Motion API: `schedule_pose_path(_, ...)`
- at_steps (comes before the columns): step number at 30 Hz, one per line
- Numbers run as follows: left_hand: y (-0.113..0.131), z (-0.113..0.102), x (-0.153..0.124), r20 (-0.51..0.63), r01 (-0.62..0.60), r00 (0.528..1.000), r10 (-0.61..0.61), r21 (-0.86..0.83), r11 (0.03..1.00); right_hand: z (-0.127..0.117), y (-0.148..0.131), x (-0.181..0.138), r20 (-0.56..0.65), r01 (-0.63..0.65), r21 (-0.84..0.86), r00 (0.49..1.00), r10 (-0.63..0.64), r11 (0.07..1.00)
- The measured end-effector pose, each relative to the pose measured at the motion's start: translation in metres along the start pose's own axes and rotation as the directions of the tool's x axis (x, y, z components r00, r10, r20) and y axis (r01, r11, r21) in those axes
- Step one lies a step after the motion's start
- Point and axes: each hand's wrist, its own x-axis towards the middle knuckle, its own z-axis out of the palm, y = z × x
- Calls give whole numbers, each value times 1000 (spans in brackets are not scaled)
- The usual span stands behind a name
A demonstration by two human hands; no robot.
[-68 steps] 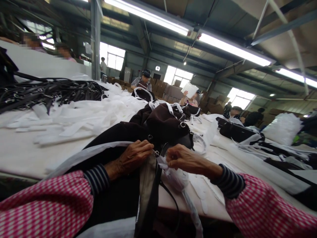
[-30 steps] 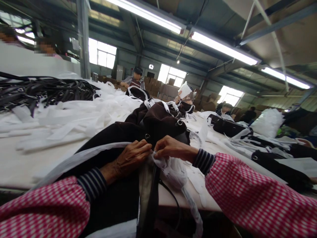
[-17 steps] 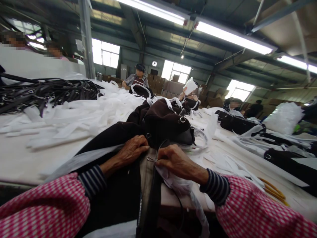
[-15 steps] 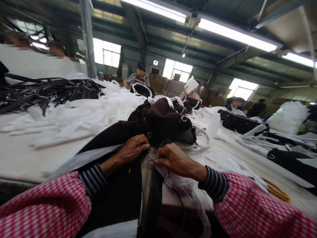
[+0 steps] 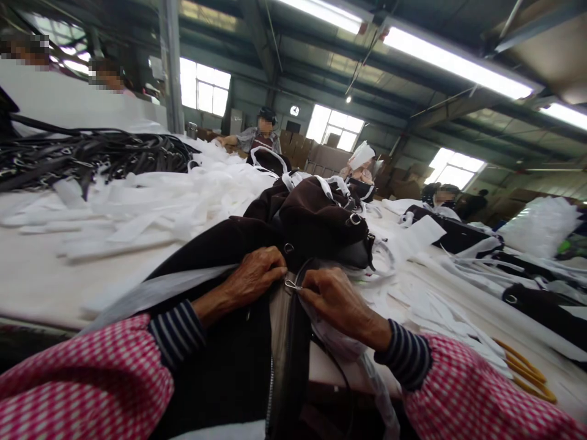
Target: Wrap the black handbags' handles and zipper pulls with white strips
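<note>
Our left hand (image 5: 252, 281) lies on the black fabric bag (image 5: 220, 373), fingers curled at the rim of its long opening; we cannot tell whether that grip is closed on the cloth. Our right hand (image 5: 342, 302) has its grip pinched, thumb and forefinger on the narrow end of the small looped silver metal piece (image 5: 292, 285). The rounded end of the loop points toward our left fingertips, over the strip of beige-grey cloth (image 5: 279, 324) inside the opening. A row of silver metal zip teeth (image 5: 270, 385) runs down the left border of that strip.

The bag is directly before us, lying over the near edge of the pale, flat-topped table (image 5: 27, 269) and reaching the bottom of our view. Translucent white wrapping (image 5: 167, 290) crosses it beside our left wrist, and a white-wrapped strap (image 5: 383, 391) hangs past the table edge below our right hand.

Just beyond our hands rests a dark brown-black bag with silver rings (image 5: 316, 214). Left of it we have a heap of white strips (image 5: 160, 198) and a tangle of black straps with metal fittings (image 5: 92, 156). Yellow looped handles (image 5: 527, 370) lie near our right sleeve.
</note>
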Motion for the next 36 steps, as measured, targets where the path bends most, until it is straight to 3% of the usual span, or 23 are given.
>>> schedule_pose_path(12,-1,1,0,8,-15,1000,15,12,1000,14,-9,-4,30,58,-285,998,-52,957)
schedule_pose_path(19,-4,0,0,17,-33,999,33,-2,999,9,-9,6,94,33,-275,996,-7,961)
schedule_pose_path(25,-3,0,0,18,-7,1000,8,-17,1000,15,-11,-4,11,48,-225,999,-46,973)
schedule_pose_path(36,-7,2,1,9,-36,999,36,-11,999,16,-15,-6,15,25,-273,1000,-21,962)
